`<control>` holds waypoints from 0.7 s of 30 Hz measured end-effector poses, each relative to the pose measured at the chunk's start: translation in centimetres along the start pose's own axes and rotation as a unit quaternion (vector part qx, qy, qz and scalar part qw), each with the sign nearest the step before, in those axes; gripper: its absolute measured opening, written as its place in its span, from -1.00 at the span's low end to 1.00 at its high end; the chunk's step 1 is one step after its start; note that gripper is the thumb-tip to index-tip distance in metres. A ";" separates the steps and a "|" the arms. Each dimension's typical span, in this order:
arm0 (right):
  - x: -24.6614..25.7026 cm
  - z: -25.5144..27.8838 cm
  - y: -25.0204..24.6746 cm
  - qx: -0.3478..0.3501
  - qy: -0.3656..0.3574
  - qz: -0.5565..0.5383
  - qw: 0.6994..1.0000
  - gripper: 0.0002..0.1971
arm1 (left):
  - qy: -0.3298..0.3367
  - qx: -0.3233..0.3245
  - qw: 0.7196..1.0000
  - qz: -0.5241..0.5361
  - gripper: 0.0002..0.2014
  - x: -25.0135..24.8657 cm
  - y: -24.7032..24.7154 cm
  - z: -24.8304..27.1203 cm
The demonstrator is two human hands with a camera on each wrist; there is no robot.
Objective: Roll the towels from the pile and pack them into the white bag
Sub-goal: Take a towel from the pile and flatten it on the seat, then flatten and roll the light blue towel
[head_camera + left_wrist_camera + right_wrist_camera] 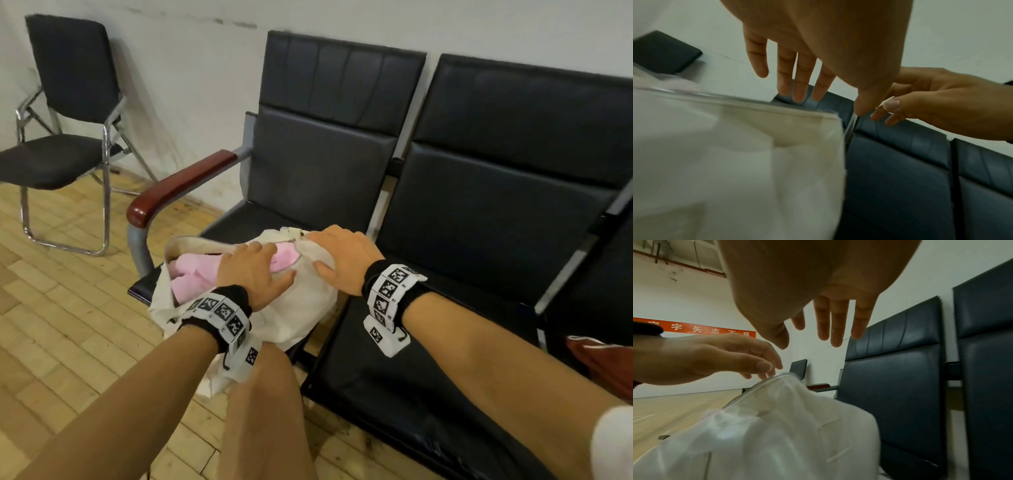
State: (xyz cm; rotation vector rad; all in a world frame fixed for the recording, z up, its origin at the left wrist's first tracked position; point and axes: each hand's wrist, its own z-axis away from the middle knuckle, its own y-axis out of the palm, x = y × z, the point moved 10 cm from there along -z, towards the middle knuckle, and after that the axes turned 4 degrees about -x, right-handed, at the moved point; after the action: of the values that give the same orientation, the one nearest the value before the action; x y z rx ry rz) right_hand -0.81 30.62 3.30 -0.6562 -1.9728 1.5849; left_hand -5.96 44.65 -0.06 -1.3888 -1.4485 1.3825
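A white cloth bag (301, 308) lies on the left seat of a black bench, its mouth open to the left. Pink towels (195, 270) fill the opening. My left hand (253, 270) lies across the mouth with straight fingers on the pink towel; the left wrist view shows these fingers (797, 91) straight above the bag's rim (756, 107). My right hand (342, 257) rests flat on the bag's right end, thumb splayed, beside a small white tab (291, 231). Its fingers (836, 337) look straight in the right wrist view, over the bag (787, 434).
The bench seat (445, 240) to the right is bare black padding. A red-brown armrest (178, 185) stands left of the bag. A black folding chair (61, 154) sits far left on the wooden floor. My knee (260, 411) is below the bag. A reddish item (603, 363) lies at the right edge.
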 end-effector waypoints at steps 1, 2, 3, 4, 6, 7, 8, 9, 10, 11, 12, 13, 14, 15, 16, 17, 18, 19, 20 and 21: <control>-1.0 0.8 -0.6 -0.006 0.014 0.005 1.000 -0.41 | 0.015 -0.004 1.000 0.005 -0.34 -1.8 -0.1 -0.5; -2.0 1.6 -1.3 -0.012 0.028 0.013 0.999 -0.37 | 0.029 -0.010 0.999 0.010 -0.34 -3.6 -0.2 -0.9; -3.1 2.7 -1.9 -0.016 0.043 0.022 0.999 -0.34 | 0.045 -0.013 0.999 0.016 -0.33 -5.5 -0.1 -1.4; -4.3 3.9 -2.6 -0.019 0.057 0.030 0.998 -0.33 | 0.062 -0.016 0.998 0.024 -0.34 -7.6 -0.1 -1.8; -6.8 6.3 -3.8 -0.028 0.083 0.035 0.995 -0.32 | 0.095 -0.014 0.994 0.057 -0.36 -11.6 0.1 -2.4; -8.2 7.8 -4.4 -0.032 0.102 0.030 0.994 -0.32 | 0.112 -0.010 0.991 0.073 -0.37 -13.8 0.3 -2.6; -9.7 9.5 -4.8 -0.033 0.124 0.026 0.991 -0.32 | 0.129 -0.006 0.988 0.086 -0.38 -16.1 0.5 -2.7; -11.4 11.3 -5.1 -0.033 0.147 0.023 0.988 -0.32 | 0.144 0.000 0.985 0.097 -0.39 -18.4 0.9 -2.8; -12.8 12.9 -5.3 -0.032 0.167 0.022 0.985 -0.32 | 0.154 0.004 0.982 0.109 -0.40 -20.4 1.1 -2.7; -14.5 15.0 -5.3 -0.030 0.190 0.022 0.981 -0.31 | 0.166 0.013 0.979 0.121 -0.41 -22.8 1.7 -2.5; -16.0 17.0 -5.3 -0.027 0.215 0.021 0.976 -0.31 | 0.180 0.022 0.974 0.133 -0.42 -25.1 2.2 -2.2; -17.4 19.1 -5.2 -0.023 0.237 0.019 0.971 -0.31 | 0.195 0.033 0.970 0.144 -0.43 -27.5 2.9 -1.8; -18.7 21.3 -5.1 -0.020 0.257 0.017 0.966 -0.30 | 0.211 0.044 0.964 0.153 -0.43 -29.9 3.7 -1.3; -19.8 23.0 -4.8 -0.017 0.272 0.016 0.962 -0.31 | 0.223 0.053 0.960 0.159 -0.44 -31.8 4.3 -0.8; -20.9 25.1 -4.6 -0.013 0.289 0.015 0.957 -0.31 | 0.236 0.064 0.956 0.162 -0.44 -34.0 5.1 -0.2; -22.1 27.1 -4.4 -0.012 0.306 0.015 0.952 -0.31 | 0.247 0.074 0.952 0.164 -0.44 -36.1 5.9 0.4; -23.3 28.9 -4.1 -0.013 0.323 0.014 0.946 -0.31 | 0.257 0.082 0.948 0.168 -0.44 -37.9 6.7 1.1; -24.4 30.8 -3.8 -0.011 0.342 0.011 0.940 -0.32 | 0.265 0.090 0.944 0.174 -0.44 -39.7 7.5 1.7; -25.4 32.4 -3.4 -0.006 0.360 0.009 0.933 -0.34 | 0.271 0.096 0.940 0.181 -0.45 -41.0 8.1 2.3; -26.5 34.2 -2.9 0.000 0.377 0.006 0.926 -0.35 | 0.277 0.103 0.937 0.186 -0.45 -42.4 8.8 3.0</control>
State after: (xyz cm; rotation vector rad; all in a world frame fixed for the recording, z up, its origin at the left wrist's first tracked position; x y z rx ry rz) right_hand -3.91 -12.23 -2.52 -1.0807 -1.3826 1.0885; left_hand 1.23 1.82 -1.34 -1.7860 -0.6794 1.1768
